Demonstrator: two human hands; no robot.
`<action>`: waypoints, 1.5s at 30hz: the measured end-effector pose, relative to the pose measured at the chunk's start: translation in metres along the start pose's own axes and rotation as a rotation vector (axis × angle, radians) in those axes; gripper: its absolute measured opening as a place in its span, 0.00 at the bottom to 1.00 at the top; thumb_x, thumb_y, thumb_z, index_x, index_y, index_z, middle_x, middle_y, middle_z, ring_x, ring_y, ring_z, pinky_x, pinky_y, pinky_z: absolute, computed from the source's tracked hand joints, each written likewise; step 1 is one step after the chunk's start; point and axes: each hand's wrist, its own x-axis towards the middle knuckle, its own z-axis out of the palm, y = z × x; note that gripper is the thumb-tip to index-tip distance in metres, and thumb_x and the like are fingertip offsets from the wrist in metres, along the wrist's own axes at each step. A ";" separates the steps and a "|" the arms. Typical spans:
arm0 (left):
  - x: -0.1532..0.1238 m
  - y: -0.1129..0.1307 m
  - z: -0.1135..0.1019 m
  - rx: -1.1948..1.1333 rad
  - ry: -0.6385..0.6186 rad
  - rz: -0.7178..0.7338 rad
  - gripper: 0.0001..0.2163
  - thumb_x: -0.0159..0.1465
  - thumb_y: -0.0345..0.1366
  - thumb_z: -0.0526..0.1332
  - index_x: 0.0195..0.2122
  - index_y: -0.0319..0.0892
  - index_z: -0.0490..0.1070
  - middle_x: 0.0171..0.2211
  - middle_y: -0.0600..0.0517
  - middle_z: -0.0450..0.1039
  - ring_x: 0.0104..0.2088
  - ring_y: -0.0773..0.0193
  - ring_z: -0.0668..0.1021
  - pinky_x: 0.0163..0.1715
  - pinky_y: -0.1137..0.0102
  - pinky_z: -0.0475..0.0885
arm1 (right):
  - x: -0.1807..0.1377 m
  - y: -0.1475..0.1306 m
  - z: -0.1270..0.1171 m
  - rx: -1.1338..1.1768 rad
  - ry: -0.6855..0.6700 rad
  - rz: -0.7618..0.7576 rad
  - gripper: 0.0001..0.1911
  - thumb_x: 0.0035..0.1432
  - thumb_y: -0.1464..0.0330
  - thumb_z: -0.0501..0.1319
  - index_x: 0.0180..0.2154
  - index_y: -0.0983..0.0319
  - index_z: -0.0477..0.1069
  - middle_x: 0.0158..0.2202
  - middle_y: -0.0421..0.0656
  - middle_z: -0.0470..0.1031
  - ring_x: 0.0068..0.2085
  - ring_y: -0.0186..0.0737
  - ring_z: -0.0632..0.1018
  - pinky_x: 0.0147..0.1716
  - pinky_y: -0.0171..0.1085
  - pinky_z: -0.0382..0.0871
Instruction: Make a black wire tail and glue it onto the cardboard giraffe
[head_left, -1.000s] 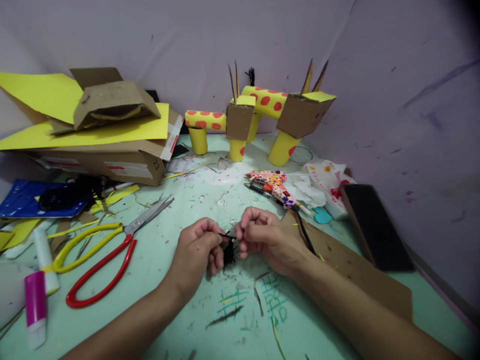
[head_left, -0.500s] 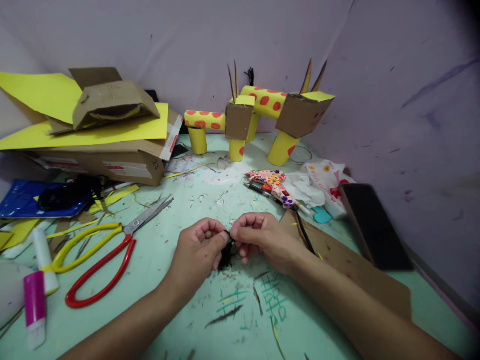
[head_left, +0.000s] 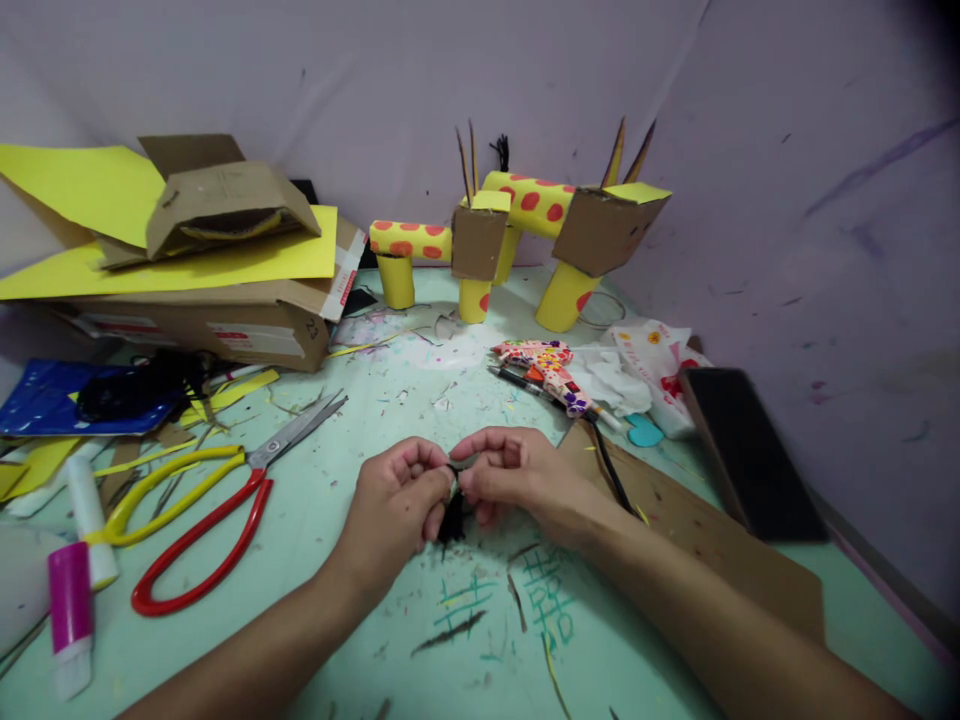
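Both hands have drawn together: left hand (head_left: 394, 495) and right hand (head_left: 517, 478) pinch one black yarn tuft (head_left: 451, 520) over the near bench (head_left: 375, 400). One pair of scissors (head_left: 217, 500) lies left.

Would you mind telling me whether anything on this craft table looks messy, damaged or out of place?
The green tabletop is littered with paper scraps and marked with pen scribbles. The cardboard box at the back left is crushed under yellow sheets. Both hands, left hand and right hand, pinch a small black tuft.
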 end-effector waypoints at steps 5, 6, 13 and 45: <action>-0.002 0.002 0.002 0.020 0.021 -0.007 0.04 0.50 0.35 0.60 0.24 0.42 0.64 0.07 0.62 0.59 0.08 0.76 0.57 0.10 0.80 0.50 | 0.002 0.004 0.002 -0.040 0.042 -0.007 0.09 0.38 0.71 0.63 0.26 0.63 0.66 0.13 0.32 0.69 0.13 0.27 0.68 0.12 0.27 0.65; -0.002 0.003 0.002 0.025 0.023 -0.012 0.04 0.50 0.35 0.60 0.24 0.42 0.64 0.07 0.62 0.59 0.08 0.77 0.57 0.10 0.80 0.50 | 0.003 0.004 0.003 -0.038 0.053 -0.006 0.08 0.39 0.71 0.62 0.26 0.63 0.66 0.13 0.32 0.69 0.12 0.27 0.68 0.12 0.27 0.65; 0.001 0.000 0.000 -0.029 0.011 -0.036 0.03 0.49 0.34 0.58 0.23 0.42 0.64 0.06 0.61 0.59 0.08 0.75 0.57 0.09 0.80 0.51 | 0.002 0.003 0.003 0.020 0.043 0.007 0.04 0.37 0.70 0.57 0.22 0.61 0.63 0.15 0.35 0.71 0.14 0.28 0.70 0.12 0.27 0.67; 0.003 -0.005 -0.005 -0.124 -0.032 -0.041 0.02 0.49 0.33 0.57 0.23 0.42 0.63 0.08 0.59 0.63 0.08 0.71 0.62 0.07 0.80 0.54 | 0.001 0.004 0.006 -0.093 -0.026 0.008 0.16 0.41 0.62 0.67 0.29 0.61 0.64 0.16 0.35 0.70 0.15 0.29 0.70 0.14 0.28 0.67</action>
